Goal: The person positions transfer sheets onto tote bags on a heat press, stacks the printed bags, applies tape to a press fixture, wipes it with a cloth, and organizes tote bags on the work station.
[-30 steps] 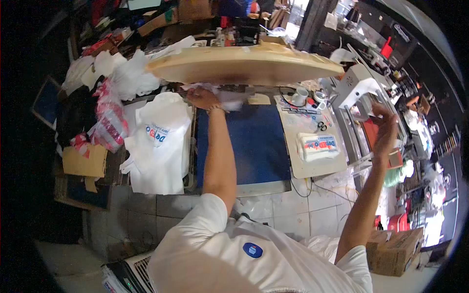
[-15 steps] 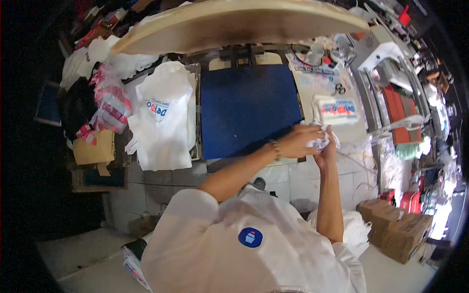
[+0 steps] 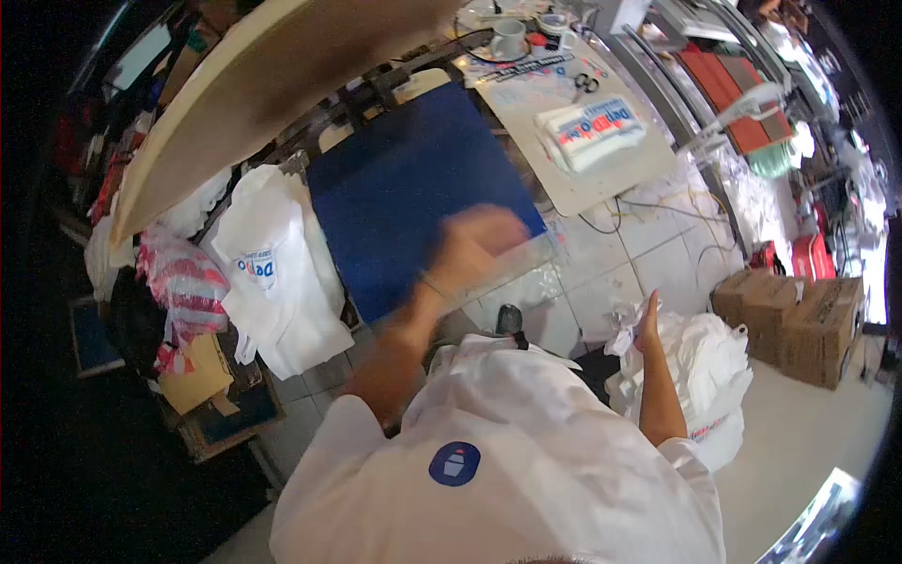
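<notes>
Floor [image 3: 799, 437] bears cardboard boxes [image 3: 794, 329], contents hidden; left hand [image 3: 481, 233] blurred, opening unclear; right hand [image 3: 649, 327] loosely holds crumpled white sheet [image 3: 624, 329].

There are two hands: one left hand [image 3: 481, 240] and one right hand [image 3: 648, 329]. I count one blue pad [image 3: 423, 188], one beige board [image 3: 564, 195], one pair of scissors [image 3: 586, 83] and two mugs [image 3: 508, 40]. There is one folded white stack [image 3: 597, 141], whose layers I cannot count. There are at least two cardboard boxes [image 3: 822, 334], one round blue badge [image 3: 455, 464] and one crumpled white piece [image 3: 621, 338].
</notes>
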The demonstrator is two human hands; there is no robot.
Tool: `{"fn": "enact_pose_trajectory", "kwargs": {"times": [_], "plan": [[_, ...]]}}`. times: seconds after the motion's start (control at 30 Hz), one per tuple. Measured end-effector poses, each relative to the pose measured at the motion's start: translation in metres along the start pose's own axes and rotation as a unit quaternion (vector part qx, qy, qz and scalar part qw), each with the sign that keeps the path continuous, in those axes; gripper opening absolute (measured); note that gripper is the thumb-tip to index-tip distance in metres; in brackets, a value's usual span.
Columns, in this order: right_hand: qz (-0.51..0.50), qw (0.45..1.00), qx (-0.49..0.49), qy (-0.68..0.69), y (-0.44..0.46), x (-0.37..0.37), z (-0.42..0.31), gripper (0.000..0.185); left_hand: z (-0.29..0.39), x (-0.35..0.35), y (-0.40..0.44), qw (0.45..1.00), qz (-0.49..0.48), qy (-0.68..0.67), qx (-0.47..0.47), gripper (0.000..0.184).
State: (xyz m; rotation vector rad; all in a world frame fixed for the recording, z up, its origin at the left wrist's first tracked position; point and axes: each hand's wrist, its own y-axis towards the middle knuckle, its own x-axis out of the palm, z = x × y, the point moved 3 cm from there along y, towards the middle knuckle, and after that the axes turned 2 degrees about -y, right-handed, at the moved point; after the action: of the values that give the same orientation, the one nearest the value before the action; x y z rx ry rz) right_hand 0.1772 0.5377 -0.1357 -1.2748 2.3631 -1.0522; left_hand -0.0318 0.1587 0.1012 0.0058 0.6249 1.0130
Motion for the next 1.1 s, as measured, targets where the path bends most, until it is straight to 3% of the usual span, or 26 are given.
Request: {"fn": "enact_pose_trajectory", "kwargs": {"times": [0.07, 0.1, 0.13, 0.2, 0.23, 0.27, 0.3, 0.33, 0.37, 0.4, 0.47, 0.53, 0.57, 0.6, 0.63, 0.7, 0.73, 0.77, 0.8, 0.83, 0.9, 0.93, 0.97, 1.0, 1.03, 1.1], "plan": [[0.012, 1.000, 0.014, -0.001, 0.006, -0.056, 0.058, 0.115, -0.053, -0.087, 0.014, 0.949, 0.260, 0.132, -0.121, 0.028], [0.043, 0.998, 0.028, -0.038, -0.010, -0.070, 0.077, 0.111, -0.109, -0.128, 0.007, 0.891, 0.260, 0.364, -0.077, 0.046], [0.075, 0.993, 0.044, -0.074, -0.023, -0.082, 0.093, 0.108, -0.117, -0.111, 0.008, 0.895, 0.250, 0.362, -0.069, 0.046], [0.069, 0.987, 0.085, -0.114, -0.039, -0.094, 0.116, 0.102, -0.112, -0.058, 0.019, 0.771, 0.215, 0.589, -0.110, 0.062], [0.048, 0.976, 0.128, -0.171, -0.052, -0.102, 0.132, 0.098, -0.082, -0.014, 0.035, 0.863, 0.105, 0.476, -0.133, 0.069], [0.045, 0.971, 0.060, -0.228, -0.042, -0.128, 0.160, 0.084, -0.063, 0.046, 0.026, 0.934, 0.060, 0.351, -0.002, 0.052], [0.044, 0.971, 0.069, -0.226, -0.047, -0.134, 0.171, 0.084, -0.042, 0.108, 0.015, 0.981, -0.036, 0.155, 0.114, 0.036], [0.085, 0.940, 0.095, -0.316, -0.046, -0.138, 0.176, 0.079, -0.022, 0.168, 0.001, 0.970, -0.157, -0.011, 0.185, 0.023], [0.124, 0.900, 0.116, -0.402, -0.039, -0.139, 0.174, 0.074, 0.046, 0.177, -0.018, 0.872, -0.408, -0.270, -0.002, 0.015], [0.096, 0.906, 0.122, -0.394, -0.050, -0.123, 0.153, 0.065, 0.048, 0.170, -0.016, 0.872, -0.410, -0.268, -0.003, 0.015], [0.098, 0.932, 0.055, -0.345, -0.042, -0.113, 0.153, 0.061, 0.046, 0.130, -0.009, 0.933, -0.263, -0.187, 0.158, 0.013], [0.164, 0.952, -0.045, -0.254, -0.050, -0.098, 0.153, 0.052, -0.004, 0.039, 0.026, 0.997, -0.034, 0.031, -0.055, 0.026], [0.169, 0.953, -0.043, -0.248, -0.048, -0.094, 0.154, 0.052, -0.027, -0.008, 0.033, 0.972, 0.081, 0.219, 0.016, 0.036], [0.127, 0.951, -0.090, -0.267, -0.044, -0.087, 0.155, 0.052, -0.070, -0.047, 0.024, 0.916, 0.117, 0.382, -0.049, 0.056], [0.088, 0.944, -0.141, -0.285, -0.035, -0.080, 0.149, 0.053, -0.128, -0.060, 0.005, 0.832, 0.185, 0.481, -0.206, 0.076], [0.013, 0.958, -0.107, -0.265, -0.046, -0.029, 0.094, 0.044, -0.103, 0.020, -0.003, 0.794, 0.143, 0.570, -0.157, 0.085], [0.016, 0.942, -0.127, -0.310, -0.043, -0.010, 0.073, 0.041, -0.057, 0.058, 0.001, 0.871, 0.049, 0.479, -0.097, 0.087], [0.017, 0.922, -0.150, -0.355, -0.035, 0.006, 0.056, 0.039, -0.019, 0.095, 0.001, 0.891, -0.031, 0.450, -0.044, 0.081], [0.006, 0.914, -0.192, -0.358, -0.021, 0.019, 0.043, 0.033, -0.002, 0.130, -0.018, 0.931, -0.097, 0.346, 0.072, 0.066], [-0.006, 0.903, -0.236, -0.360, -0.012, 0.033, 0.033, 0.029, 0.011, 0.144, -0.031, 0.926, -0.335, 0.173, 0.022, 0.056], [-0.041, 0.912, -0.231, -0.337, -0.036, 0.065, -0.012, 0.033, 0.029, 0.127, -0.051, 0.907, -0.416, -0.039, 0.055, 0.038], [-0.074, 0.922, -0.223, -0.307, -0.050, 0.084, -0.035, 0.039, 0.026, 0.092, -0.053, 0.948, -0.280, -0.060, 0.140, 0.031], [-0.068, 0.921, -0.233, -0.305, -0.061, 0.097, -0.046, 0.039, 0.026, 0.036, -0.045, 0.993, -0.103, 0.000, 0.053, 0.025], [-0.060, 0.934, -0.222, -0.274, -0.074, 0.105, -0.053, 0.040, -0.015, -0.010, -0.034, 0.995, -0.033, 0.099, 0.008, 0.032], [-0.049, 0.946, -0.207, -0.243, -0.087, 0.109, -0.054, 0.041, -0.041, -0.060, -0.036, 0.966, 0.075, 0.248, 0.000, 0.038], [0.078, 0.951, -0.166, -0.250, -0.087, 0.109, -0.038, 0.057, -0.137, -0.126, -0.085, 0.805, 0.188, 0.544, -0.143, 0.070]]}}
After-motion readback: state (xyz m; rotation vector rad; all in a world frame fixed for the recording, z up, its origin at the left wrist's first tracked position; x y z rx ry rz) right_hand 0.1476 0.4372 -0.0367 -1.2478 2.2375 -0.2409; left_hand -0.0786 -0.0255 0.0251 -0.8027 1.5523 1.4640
